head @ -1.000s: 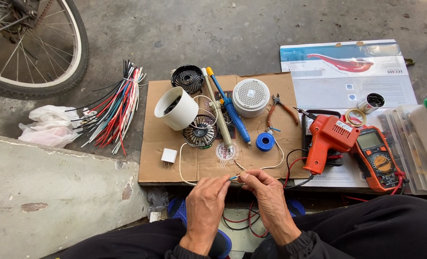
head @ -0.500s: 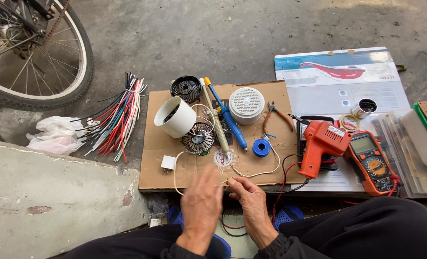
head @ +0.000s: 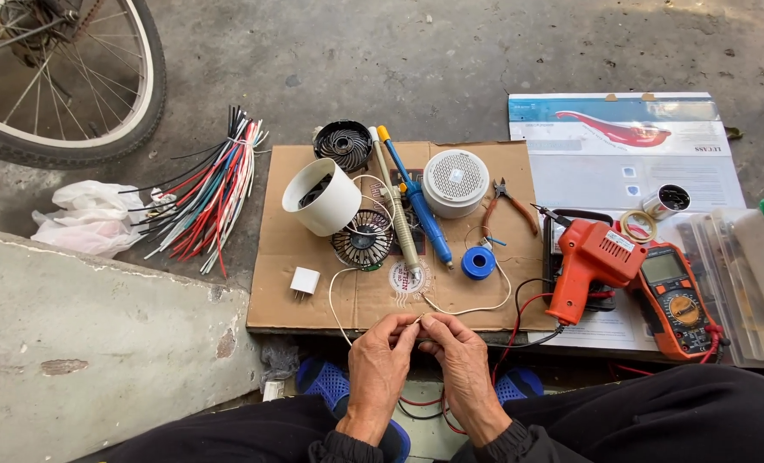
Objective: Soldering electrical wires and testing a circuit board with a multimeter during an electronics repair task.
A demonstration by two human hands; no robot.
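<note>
While both the left hand (head: 380, 353) and right hand (head: 461, 356) pinch one white wire (head: 468, 309), one orange soldering gun (head: 589, 267) and one multimeter (head: 675, 298) lie nearby.

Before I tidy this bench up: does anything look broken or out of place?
A small fan lies in pieces on the cardboard: white housing tipped over, black grille and blade wheel apart. Both hands, left and right, pinch a thin white wire.
</note>
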